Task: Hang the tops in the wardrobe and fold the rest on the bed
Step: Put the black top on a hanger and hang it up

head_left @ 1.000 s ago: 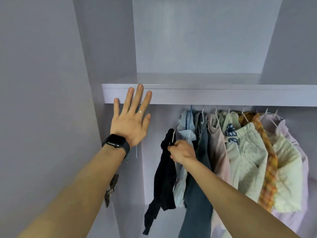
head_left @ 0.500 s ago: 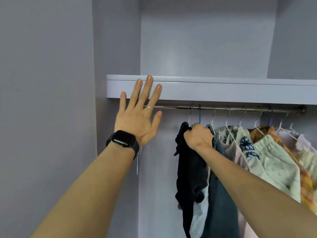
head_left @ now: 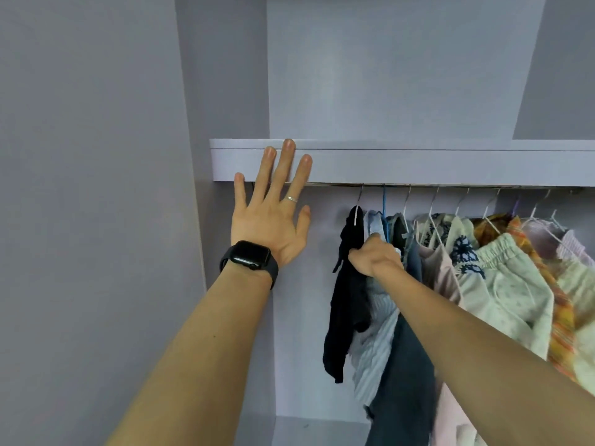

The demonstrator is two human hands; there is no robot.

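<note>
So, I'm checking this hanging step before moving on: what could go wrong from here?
First, the lilac shelf hides most of the rail, so the white wire hanger may not be properly hooked; if the right hand lets go, the black top could drop. Second, the black top hangs bunched to one side and might slide off the hanger.

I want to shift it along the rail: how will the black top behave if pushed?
Probably floppy: the black top droops in loose folds below the right hand. Likely light, as a thin hanger carries it. It may swing, hanging freely.
</note>
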